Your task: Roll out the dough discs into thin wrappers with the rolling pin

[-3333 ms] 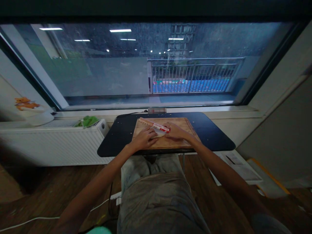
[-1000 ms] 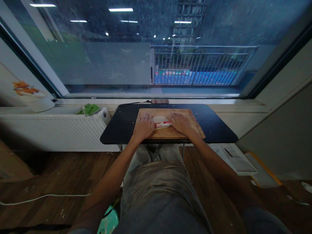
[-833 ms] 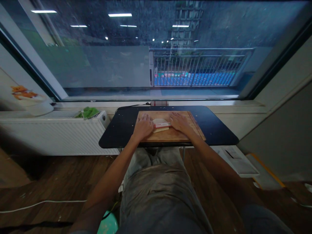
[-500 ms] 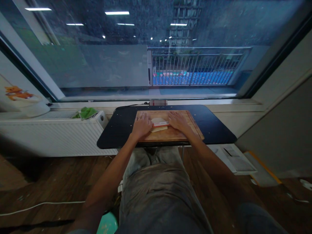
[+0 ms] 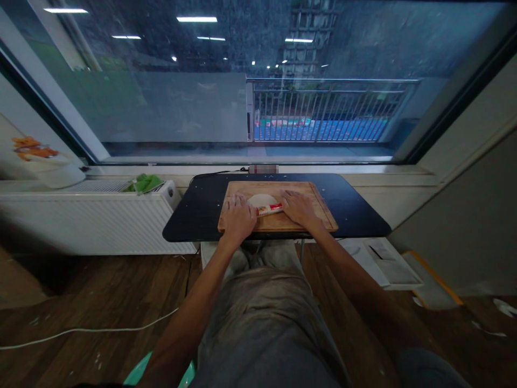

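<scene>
A short rolling pin (image 5: 270,209) with a red and white printed label lies crosswise on a wooden cutting board (image 5: 278,224). Pale, rounded dough (image 5: 262,200) shows behind the pin, on its far side. My left hand (image 5: 239,215) is closed over the pin's left end, with the palm on top and the fingers pointing away from me. Over the right end rests my right hand (image 5: 298,207), also closed on the pin, its fingers angled toward the middle. Both ends of the pin are hidden under my hands.
The board lies on a small black table (image 5: 355,218) below a large window (image 5: 194,113). On the left stands a white radiator (image 5: 81,226) with a green item (image 5: 147,183) on top. White papers (image 5: 383,261) are low on the right, and a white cable (image 5: 92,328) crosses the floor.
The rolling pin has moved toward me, and its label has turned. Dough seen on the near side before is now visible only behind it. Both hands have come slightly closer to me.
</scene>
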The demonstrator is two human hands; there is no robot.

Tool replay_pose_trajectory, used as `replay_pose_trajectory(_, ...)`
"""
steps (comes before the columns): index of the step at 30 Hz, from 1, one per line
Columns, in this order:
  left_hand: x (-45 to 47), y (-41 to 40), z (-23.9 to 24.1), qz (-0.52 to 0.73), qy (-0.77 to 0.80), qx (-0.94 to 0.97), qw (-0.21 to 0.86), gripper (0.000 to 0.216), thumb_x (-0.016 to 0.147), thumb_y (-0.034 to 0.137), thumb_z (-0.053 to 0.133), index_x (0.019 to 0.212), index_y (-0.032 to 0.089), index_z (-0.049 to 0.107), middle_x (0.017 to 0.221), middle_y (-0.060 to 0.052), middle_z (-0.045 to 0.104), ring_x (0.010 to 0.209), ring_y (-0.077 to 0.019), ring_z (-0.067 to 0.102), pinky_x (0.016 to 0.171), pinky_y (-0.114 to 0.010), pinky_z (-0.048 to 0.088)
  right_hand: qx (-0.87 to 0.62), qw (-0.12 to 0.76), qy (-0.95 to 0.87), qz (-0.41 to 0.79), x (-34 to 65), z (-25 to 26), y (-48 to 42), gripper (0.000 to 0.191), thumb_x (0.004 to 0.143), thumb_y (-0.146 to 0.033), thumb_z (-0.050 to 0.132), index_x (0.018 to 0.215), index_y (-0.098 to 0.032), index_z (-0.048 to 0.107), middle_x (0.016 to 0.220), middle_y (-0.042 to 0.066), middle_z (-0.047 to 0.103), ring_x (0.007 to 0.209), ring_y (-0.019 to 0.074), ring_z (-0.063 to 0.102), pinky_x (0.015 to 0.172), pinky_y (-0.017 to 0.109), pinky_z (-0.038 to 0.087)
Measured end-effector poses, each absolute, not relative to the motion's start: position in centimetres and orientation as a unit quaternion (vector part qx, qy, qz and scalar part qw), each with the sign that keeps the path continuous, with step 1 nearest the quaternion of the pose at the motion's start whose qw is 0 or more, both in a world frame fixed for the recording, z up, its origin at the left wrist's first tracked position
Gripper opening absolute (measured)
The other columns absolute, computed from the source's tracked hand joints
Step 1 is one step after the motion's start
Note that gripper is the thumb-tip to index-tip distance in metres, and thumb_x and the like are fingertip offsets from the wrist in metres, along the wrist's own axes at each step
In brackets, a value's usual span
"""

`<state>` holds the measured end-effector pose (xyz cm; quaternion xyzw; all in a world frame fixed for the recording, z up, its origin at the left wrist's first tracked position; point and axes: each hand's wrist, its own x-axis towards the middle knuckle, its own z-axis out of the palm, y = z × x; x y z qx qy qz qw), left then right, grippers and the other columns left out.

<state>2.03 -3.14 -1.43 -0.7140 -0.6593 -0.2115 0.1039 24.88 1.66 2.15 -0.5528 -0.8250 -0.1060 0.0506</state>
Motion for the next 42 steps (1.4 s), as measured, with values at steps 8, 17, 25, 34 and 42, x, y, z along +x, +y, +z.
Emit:
replay_pose_trajectory(8, 1.3, -1.8, -1.2, -0.2, -0.659, -0.717, 0.111, 0.063, 0.111, 0.032, 0.032, 0.16, -0.003, 0.053, 0.167, -0.031, 0.056, 0.163, -0.0404, 0.046, 0.132, -0.06, 0.039, -0.515, 0.076, -0.846, -0.114, 25.2, 0.7, 5.2, 0.052, 0.119, -0.032, 0.033, 0.16, -0.014, 0.059, 0.159, 0.02, 0.067, 0.148, 0.0291, 0.06, 0.126, 0.043, 0.042)
replay_pose_trajectory(17, 0.2, 1.4, -0.6, -0.178, -0.663, -0.72, 0.101, 0.059, 0.11, 0.029, 0.036, 0.161, 0.004, 0.054, 0.167, -0.029, 0.056, 0.161, -0.0412, 0.048, 0.128, -0.063, 0.044, -0.452, 0.077, -0.877, -0.146, 24.8, 0.2, 8.9, 0.054, 0.112, -0.024, 0.044, 0.163, -0.014, 0.059, 0.165, 0.018, 0.063, 0.152, 0.0325, 0.059, 0.13, 0.053, 0.041)
replay_pose_trajectory(25, 0.8, -1.6, -1.3, -0.211, -0.628, -0.742, 0.105, 0.057, 0.112, 0.03, 0.033, 0.153, 0.003, 0.062, 0.162, -0.027, 0.062, 0.162, -0.0375, 0.049, 0.133, -0.057, 0.038, -0.509, 0.095, -0.846, -0.127, 25.0, 0.4, 4.6, 0.053, 0.117, -0.032, 0.036, 0.163, -0.016, 0.057, 0.162, 0.02, 0.065, 0.152, 0.0317, 0.058, 0.129, 0.05, 0.042)
replay_pose_trajectory(34, 2.3, -4.2, -1.1, -0.209, -0.648, -0.725, 0.104, 0.059, 0.114, 0.033, 0.031, 0.15, -0.001, 0.062, 0.164, -0.03, 0.06, 0.163, -0.0396, 0.049, 0.131, -0.057, 0.04, -0.575, 0.101, -0.806, -0.099, 24.7, 1.1, 1.2, 0.057, 0.119, -0.03, 0.024, 0.163, -0.013, 0.056, 0.164, 0.019, 0.063, 0.148, 0.0298, 0.062, 0.124, 0.044, 0.046)
replay_pose_trajectory(42, 1.4, -2.8, -1.1, -0.206, -0.647, -0.728, 0.1, 0.058, 0.112, 0.031, 0.033, 0.155, 0.001, 0.057, 0.165, -0.03, 0.059, 0.164, -0.038, 0.047, 0.131, -0.057, 0.039, -0.551, 0.112, -0.818, -0.119, 24.4, 1.0, 3.1, 0.055, 0.118, -0.029, 0.027, 0.156, -0.011, 0.062, 0.158, 0.021, 0.067, 0.146, 0.032, 0.062, 0.123, 0.046, 0.045)
